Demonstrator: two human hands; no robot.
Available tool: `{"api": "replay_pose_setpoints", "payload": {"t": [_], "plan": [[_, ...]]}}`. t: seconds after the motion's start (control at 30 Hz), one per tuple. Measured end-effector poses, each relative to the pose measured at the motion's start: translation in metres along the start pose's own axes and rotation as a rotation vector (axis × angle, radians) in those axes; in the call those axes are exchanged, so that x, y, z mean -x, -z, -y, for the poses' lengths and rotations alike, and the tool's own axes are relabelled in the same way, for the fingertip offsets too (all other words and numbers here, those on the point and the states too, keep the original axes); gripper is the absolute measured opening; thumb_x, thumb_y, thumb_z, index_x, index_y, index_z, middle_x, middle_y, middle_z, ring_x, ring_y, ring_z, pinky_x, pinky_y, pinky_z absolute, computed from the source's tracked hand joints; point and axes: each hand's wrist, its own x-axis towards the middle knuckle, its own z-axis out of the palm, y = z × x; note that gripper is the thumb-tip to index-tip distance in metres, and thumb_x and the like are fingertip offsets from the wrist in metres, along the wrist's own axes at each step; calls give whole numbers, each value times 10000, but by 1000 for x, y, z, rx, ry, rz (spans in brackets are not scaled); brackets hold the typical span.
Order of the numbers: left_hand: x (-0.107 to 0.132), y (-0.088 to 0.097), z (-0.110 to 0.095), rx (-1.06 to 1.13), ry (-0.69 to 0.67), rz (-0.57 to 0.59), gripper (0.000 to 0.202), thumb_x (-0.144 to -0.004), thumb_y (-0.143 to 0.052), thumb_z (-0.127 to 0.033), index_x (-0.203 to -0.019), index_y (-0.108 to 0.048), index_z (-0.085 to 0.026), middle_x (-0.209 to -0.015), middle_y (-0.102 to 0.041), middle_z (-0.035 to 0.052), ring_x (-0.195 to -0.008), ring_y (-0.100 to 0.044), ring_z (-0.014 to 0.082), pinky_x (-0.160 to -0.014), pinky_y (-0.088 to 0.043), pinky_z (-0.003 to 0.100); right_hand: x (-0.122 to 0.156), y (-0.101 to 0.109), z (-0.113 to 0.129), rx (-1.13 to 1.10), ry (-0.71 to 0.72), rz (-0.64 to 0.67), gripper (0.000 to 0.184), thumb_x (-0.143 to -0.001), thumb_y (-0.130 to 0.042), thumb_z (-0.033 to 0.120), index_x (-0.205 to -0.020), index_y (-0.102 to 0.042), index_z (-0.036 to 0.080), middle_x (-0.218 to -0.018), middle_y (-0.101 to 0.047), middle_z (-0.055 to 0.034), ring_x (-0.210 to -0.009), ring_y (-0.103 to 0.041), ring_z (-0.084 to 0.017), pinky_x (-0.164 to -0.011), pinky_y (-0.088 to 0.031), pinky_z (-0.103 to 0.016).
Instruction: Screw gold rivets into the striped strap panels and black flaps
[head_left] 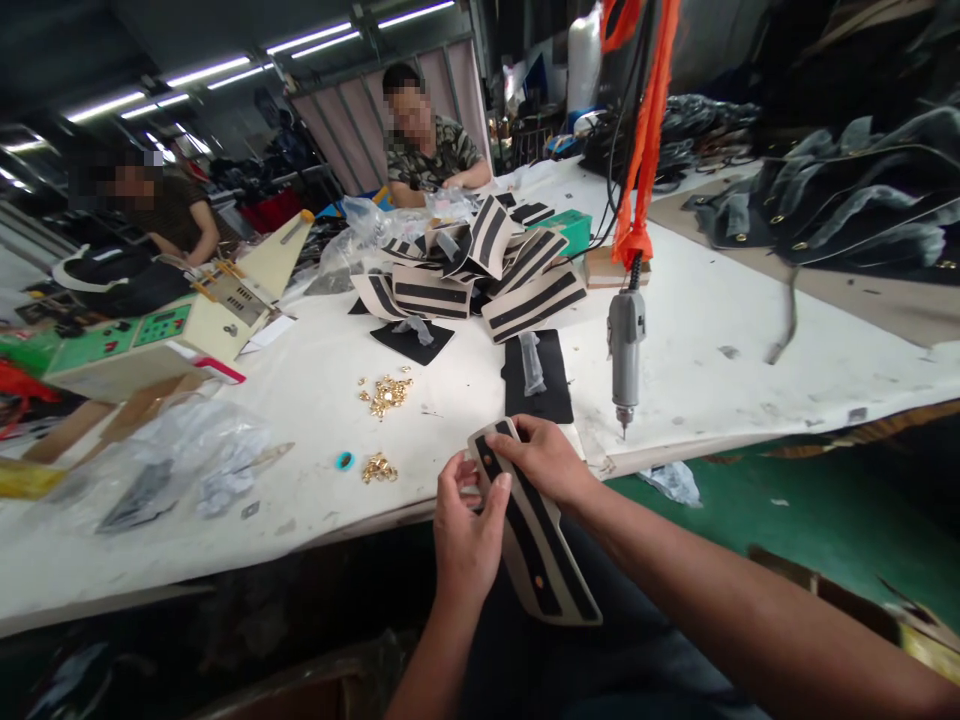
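A beige panel with black stripes (pixel 537 535) is held tilted in front of me at the table's near edge. Small copper-coloured metal spots show on one of its black stripes. My right hand (pixel 551 458) grips the upper end, its thumb lying across the front. At the left edge is my left hand (pixel 472 530), closed around that side with the thumb raised over the face; its fingertips are partly hidden. Just beyond lies a black panel (pixel 553 385) with a clear plastic strip (pixel 532 364). Gold metal fittings (pixel 380 468) form a small pile left of my hands, beside a blue ring-shaped piece (pixel 345 460).
A grey electric screwdriver (pixel 626 345) hangs from an orange cord (pixel 640 170) on the right. More striped panels (pixel 431 292) are heaped ahead, behind a larger gold pile (pixel 388 396). A machine (pixel 180 335) and plastic bags stand left. Two people sit across the table.
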Motion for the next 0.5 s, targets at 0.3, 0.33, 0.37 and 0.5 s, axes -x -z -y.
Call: {"api": "replay_pose_setpoints", "payload": {"t": [0.3,0.33,0.37,0.5], "plan": [[9,10,-5,162,191,-36,892,-825,-803,-601,-1536,-439,-204,-1420,-670,182,-1289,-681,337,-1106,-546,488,48,-31,-4,-262,91,83,339,-967,-698,493,-1002,-748,159,-927,-745,-43,-902,-694,-222,-827,-535,-317],[10,11,-6,137,205,-45,899,-823,-804,-606,-1546,-437,-217,-1416,-675,174,-1278,-688,343,-1105,-546,498,53,-33,-4,-267,107,90,314,-970,-702,467,-1039,-754,165,-969,-752,-49,-942,-702,-233,-853,-543,-327],[10,11,-5,108,215,-47,907,-820,-805,-614,-1555,-435,-233,-1413,-678,166,-1263,-696,349,-1098,-549,510,58,-35,-4,-269,126,92,290,-969,-708,438,-1080,-757,174,-1015,-755,-52,-983,-706,-243,-881,-547,-336],[11,12,-1,64,203,-59,939,-814,-793,-657,-1581,-420,-263,-1454,-653,159,-1287,-675,375,-1107,-531,561,68,-38,-1,-264,241,80,288,-930,-744,318,-1199,-747,214,-1171,-737,-50,-1119,-688,-252,-1008,-529,-361]]}}
